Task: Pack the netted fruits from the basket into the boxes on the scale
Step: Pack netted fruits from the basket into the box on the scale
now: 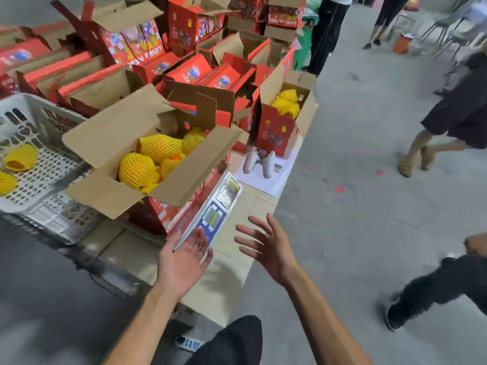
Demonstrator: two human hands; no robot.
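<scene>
An open red box (168, 214) with brown flaps stands on the scale (213, 212), holding several fruits in yellow foam net (137, 169). At the left, the white plastic basket (52, 214) has two netted fruits (19, 159) lying on its perforated floor. My left hand (184, 256) hovers palm up just in front of the scale's display, fingers spread and holding nothing. My right hand (266, 246) is beside it to the right, also spread and free. Both hands are below and to the right of the box.
A second open box with netted fruits (286, 104) stands farther back on the table edge. Stacks of red folded and open boxes (147, 48) fill the rear. Several people stand or walk on the concrete floor at right. A power strip (188, 343) lies on the floor.
</scene>
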